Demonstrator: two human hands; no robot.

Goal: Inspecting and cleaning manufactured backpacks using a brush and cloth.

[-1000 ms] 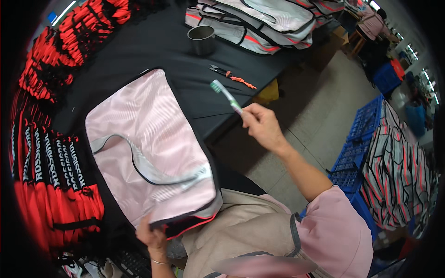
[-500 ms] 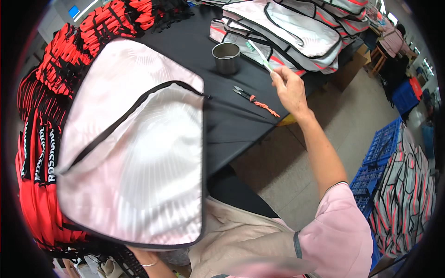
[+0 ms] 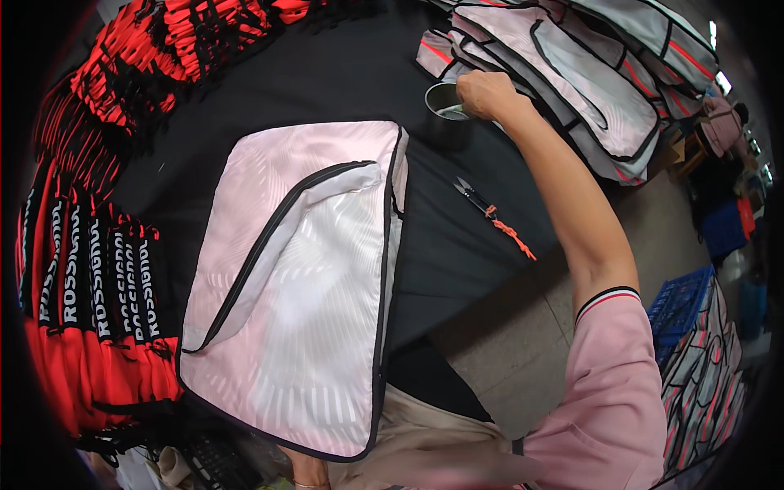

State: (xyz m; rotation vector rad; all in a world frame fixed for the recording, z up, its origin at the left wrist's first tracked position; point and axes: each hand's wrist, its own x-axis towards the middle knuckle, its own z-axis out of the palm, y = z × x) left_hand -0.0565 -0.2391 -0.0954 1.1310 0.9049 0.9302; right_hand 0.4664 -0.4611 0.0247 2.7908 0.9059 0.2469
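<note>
A pale pink and white bag point(image 3: 318, 286) with black edging and a curved black zip lies tilted before me. My left hand point(image 3: 306, 467) reaches beneath its lower edge. Only the wrist side shows there, so those fingers are hidden. At the far side of the table, my right hand point(image 3: 487, 94) is closed at the rim of a grey metal cup point(image 3: 430, 101). It grips a toothbrush, now mostly hidden by the hand and cup. Thread snips point(image 3: 474, 198) with an orange braided cord lie on the black tabletop, nearer me than the cup.
Stacked pink and white bags point(image 3: 563, 73) with black edging and orange stripes are at the far right. Red and black strapped goods point(image 3: 90, 327) line the left and far left. A blue crate point(image 3: 682, 306) stands low on the right, beside more striped bags point(image 3: 702, 384).
My right hand has gone from holding the toothbrush up beside the cup to the cup's rim. The bag sits farther right in view and its zipped panel faces me more squarely.
</note>
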